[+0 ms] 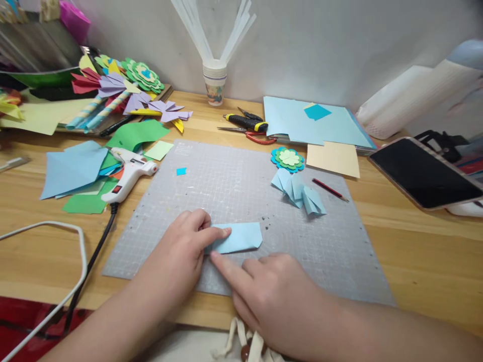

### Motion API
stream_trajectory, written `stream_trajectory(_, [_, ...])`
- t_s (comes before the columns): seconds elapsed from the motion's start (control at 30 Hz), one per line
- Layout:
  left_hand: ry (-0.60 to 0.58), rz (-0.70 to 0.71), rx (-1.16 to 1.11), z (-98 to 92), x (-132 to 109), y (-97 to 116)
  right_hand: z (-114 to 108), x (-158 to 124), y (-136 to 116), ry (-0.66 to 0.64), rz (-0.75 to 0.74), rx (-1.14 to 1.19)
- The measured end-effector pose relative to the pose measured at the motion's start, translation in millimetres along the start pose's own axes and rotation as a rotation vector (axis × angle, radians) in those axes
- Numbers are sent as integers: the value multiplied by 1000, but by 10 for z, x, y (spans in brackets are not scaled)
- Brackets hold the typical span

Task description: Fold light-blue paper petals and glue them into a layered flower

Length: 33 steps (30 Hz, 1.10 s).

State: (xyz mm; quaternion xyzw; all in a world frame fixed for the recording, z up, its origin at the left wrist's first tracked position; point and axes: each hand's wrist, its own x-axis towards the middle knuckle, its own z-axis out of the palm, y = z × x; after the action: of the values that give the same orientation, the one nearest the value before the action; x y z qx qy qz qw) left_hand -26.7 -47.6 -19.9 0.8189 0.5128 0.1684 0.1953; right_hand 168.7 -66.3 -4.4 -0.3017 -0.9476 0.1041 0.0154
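Observation:
A folded light blue paper strip [243, 237] lies on the grey cutting mat [226, 191], its right-hand corners cut off at a slant. My left hand [184, 241] pins its left part, thumb on top and the other fingers curled; that end is hidden under the hand. With its index finger stretched out, my right hand [267, 286] touches the strip's near edge at the left. The other right fingers are bent, and nothing shows in them. Beyond the strip, several folded light blue pieces [298, 193] lie near a layered paper flower [288, 159].
A white glue gun [130, 173] rests by coloured paper sheets [73, 168] on the left. Scissors [256, 137], pliers [245, 122] and a paper cup [215, 83] of white strips stand or lie behind. A pencil [330, 190] and a phone [426, 173] are on the right.

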Motion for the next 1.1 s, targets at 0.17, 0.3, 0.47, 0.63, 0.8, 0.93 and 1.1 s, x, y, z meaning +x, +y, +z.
stream_trajectory(0.17, [-7,-14,15,8,-6,8,45,-42,-20,-55,108,-84])
stream_trajectory(0.3, [-27,-9,45,3,-8,-2,-36,-38,-53,-151,137,-128])
stream_trajectory(0.47, [-58,-23,70,-36,-6,34,-151,-100,-52,-257,243,-155])
stream_trajectory(0.63, [-62,-48,71,-77,5,159,-168,-106,14,-192,274,-167])
stream_trajectory(0.8, [-54,0,108,-74,0,176,-142,-3,188,53,300,-31])
stream_trajectory(0.93, [-46,54,124,-49,-6,110,-94,76,312,132,159,55])
stream_trajectory(1.1, [-37,79,134,-39,-3,97,-36,105,406,160,50,23])
